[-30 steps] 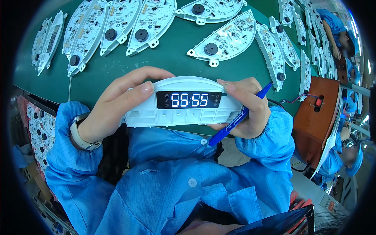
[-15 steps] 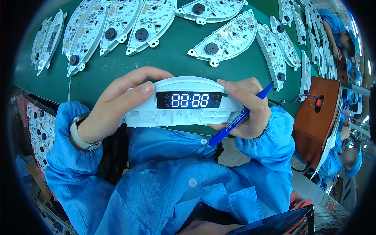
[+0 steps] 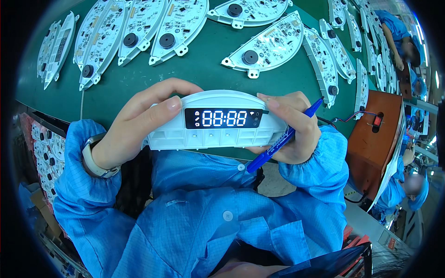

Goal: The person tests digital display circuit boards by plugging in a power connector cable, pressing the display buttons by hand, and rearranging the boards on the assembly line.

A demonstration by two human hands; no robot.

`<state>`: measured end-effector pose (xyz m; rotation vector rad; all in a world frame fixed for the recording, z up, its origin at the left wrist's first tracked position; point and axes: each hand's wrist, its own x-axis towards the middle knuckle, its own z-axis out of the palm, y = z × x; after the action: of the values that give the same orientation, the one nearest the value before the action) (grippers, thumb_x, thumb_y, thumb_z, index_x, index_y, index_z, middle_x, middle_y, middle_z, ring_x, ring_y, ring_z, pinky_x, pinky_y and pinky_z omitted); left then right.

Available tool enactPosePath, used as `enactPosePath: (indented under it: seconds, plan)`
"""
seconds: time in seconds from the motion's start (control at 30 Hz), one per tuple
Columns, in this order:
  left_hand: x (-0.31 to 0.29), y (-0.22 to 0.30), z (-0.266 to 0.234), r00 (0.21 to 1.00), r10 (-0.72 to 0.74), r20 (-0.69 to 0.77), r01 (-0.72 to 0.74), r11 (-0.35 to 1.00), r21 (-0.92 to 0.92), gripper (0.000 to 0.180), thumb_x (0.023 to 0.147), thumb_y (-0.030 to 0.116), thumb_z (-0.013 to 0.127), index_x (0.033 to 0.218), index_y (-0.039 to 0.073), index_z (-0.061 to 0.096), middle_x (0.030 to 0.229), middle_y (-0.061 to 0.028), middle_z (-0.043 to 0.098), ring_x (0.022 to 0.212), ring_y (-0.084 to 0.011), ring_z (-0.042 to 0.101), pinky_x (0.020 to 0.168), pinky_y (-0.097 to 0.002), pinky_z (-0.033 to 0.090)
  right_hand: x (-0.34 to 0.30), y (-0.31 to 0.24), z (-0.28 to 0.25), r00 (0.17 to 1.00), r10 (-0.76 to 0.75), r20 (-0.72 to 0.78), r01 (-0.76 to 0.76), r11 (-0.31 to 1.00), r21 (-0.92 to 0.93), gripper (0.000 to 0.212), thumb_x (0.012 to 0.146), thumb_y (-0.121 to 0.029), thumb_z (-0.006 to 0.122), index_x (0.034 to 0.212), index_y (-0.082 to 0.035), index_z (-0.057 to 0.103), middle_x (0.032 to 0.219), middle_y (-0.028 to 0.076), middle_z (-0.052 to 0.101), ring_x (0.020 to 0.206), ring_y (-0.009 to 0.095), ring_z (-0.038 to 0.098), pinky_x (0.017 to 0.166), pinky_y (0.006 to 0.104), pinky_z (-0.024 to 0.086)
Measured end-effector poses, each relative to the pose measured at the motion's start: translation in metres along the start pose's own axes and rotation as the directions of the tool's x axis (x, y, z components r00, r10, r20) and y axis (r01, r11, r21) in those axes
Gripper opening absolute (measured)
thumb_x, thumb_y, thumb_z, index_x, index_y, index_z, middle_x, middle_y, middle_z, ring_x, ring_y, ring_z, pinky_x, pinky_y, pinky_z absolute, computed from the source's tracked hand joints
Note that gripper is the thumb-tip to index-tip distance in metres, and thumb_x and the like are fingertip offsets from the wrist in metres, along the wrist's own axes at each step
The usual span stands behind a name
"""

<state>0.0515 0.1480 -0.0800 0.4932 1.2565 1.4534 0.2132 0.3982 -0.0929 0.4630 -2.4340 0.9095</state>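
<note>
Between my two hands is a white display module (image 3: pixel 213 138) with a curved top and a dark window of glowing white digits and small icons. My left hand (image 3: pixel 143 118) is closed on its left end, the thumb lying over the upper front corner. On the right end, my right hand (image 3: pixel 296 127) grips the module with the thumb at the top corner. A blue marker pen (image 3: pixel 280 144) is also held in my right hand, slanting across the palm. The fingers behind the module are partly hidden.
Half-moon circuit board modules (image 3: pixel 271 44) with round black buzzers lie along the far side of the green table (image 3: pixel 194 76). An orange-brown box (image 3: pixel 371 134) with a red switch and wires stands at the right. More boards (image 3: pixel 46 148) sit low at left. Co-workers (image 3: pixel 401 39) in blue are at far right.
More icons beside the digits are lit now: those on the left and one at the upper right, which were dim before. My hands and the module hold almost still.
</note>
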Motion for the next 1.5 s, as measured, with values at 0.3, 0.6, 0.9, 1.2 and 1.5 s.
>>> enactPosePath:
  seconds: [0.3, 0.6, 0.9, 1.2, 1.5]
  plan:
    - [0.002, -0.001, 0.001, 1.0, 0.014, -0.02, -0.013, 1.0, 0.027, 0.041, 0.107, 0.033, 0.05, 0.131, 0.0, 0.057, 0.114, -0.0076, 0.066, 0.102, -0.0111, 0.064, 0.089, -0.0271, 0.052, 0.002, -0.001, -0.001, 1.0, -0.001, 0.008, 0.001, 1.0, -0.007, 0.079, 0.064, -0.018, 0.095, 0.131, 0.0, 0.056, 0.112, 0.019, 0.07, 0.083, 0.03, 0.068, 0.065, 0.038, 0.053]
    - [0.003, -0.001, 0.003, 0.999, 0.047, 0.017, -0.045, 0.994, -0.097, 0.038, 0.109, 0.028, 0.045, 0.132, -0.001, 0.054, 0.108, -0.0127, 0.067, 0.076, -0.0202, 0.072, 0.06, -0.0317, 0.062, 0.003, 0.0, -0.002, 1.0, 0.014, 0.013, -0.015, 1.0, 0.003, 0.077, 0.063, -0.018, 0.095, 0.128, 0.001, 0.059, 0.111, 0.02, 0.07, 0.085, 0.032, 0.069, 0.067, 0.0388, 0.054]
    - [0.006, -0.002, 0.003, 0.996, 0.094, 0.012, -0.092, 0.989, -0.114, 0.039, 0.108, 0.026, 0.046, 0.134, -0.002, 0.055, 0.112, -0.0134, 0.068, 0.081, -0.0198, 0.073, 0.062, -0.0317, 0.063, 0.005, 0.004, 0.0, 1.0, 0.013, 0.013, -0.012, 1.0, -0.026, 0.081, 0.062, -0.019, 0.096, 0.129, 0.001, 0.055, 0.111, 0.02, 0.069, 0.088, 0.033, 0.069, 0.069, 0.0394, 0.056]
    - [0.012, -0.001, -0.003, 0.993, 0.113, -0.031, -0.115, 0.992, -0.051, 0.04, 0.109, 0.025, 0.045, 0.135, -0.003, 0.056, 0.113, -0.0132, 0.069, 0.086, -0.0183, 0.072, 0.065, -0.031, 0.062, 0.006, 0.012, 0.001, 0.998, 0.066, 0.012, -0.065, 0.997, -0.037, 0.084, 0.064, -0.029, 0.096, 0.131, -0.001, 0.054, 0.116, 0.02, 0.067, 0.098, 0.038, 0.068, 0.079, 0.0433, 0.058]
    - [0.016, -0.001, -0.015, 0.986, 0.167, -0.021, -0.168, 0.984, -0.062, 0.04, 0.108, 0.025, 0.046, 0.135, -0.004, 0.056, 0.117, -0.0137, 0.067, 0.088, -0.0167, 0.072, 0.063, -0.0293, 0.062, 0.008, 0.015, -0.008, 0.991, 0.121, 0.053, -0.116, 0.99, -0.08, 0.082, 0.064, -0.029, 0.096, 0.131, -0.002, 0.057, 0.117, 0.02, 0.068, 0.101, 0.038, 0.068, 0.083, 0.043, 0.057]
